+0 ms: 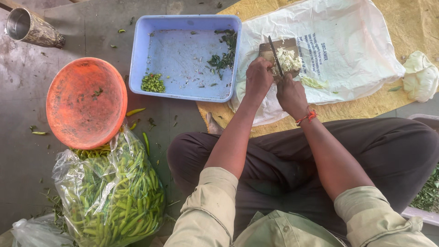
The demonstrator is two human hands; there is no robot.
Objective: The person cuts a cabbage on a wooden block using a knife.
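Note:
A small wooden chopping board (266, 48) lies on a white plastic sack (347, 50). On the board sits a heap of chopped pale vegetable (289, 60). My right hand (291, 95), with an orange thread at the wrist, is shut on the handle of a dark knife (275, 54) whose blade stands over the heap. My left hand (259, 77) rests at the board's near left edge, fingers curled against the pale pieces. A few more pale pieces (313, 83) lie on the sack beside the board.
A blue plastic tub (141, 55) holds chopped green chilli and leaves. Left of it stand an orange bowl (86, 101), a clear bag of green chillies (114, 192) and a steel cup (28, 27). A white cabbage piece (420, 75) lies far right on yellow cloth.

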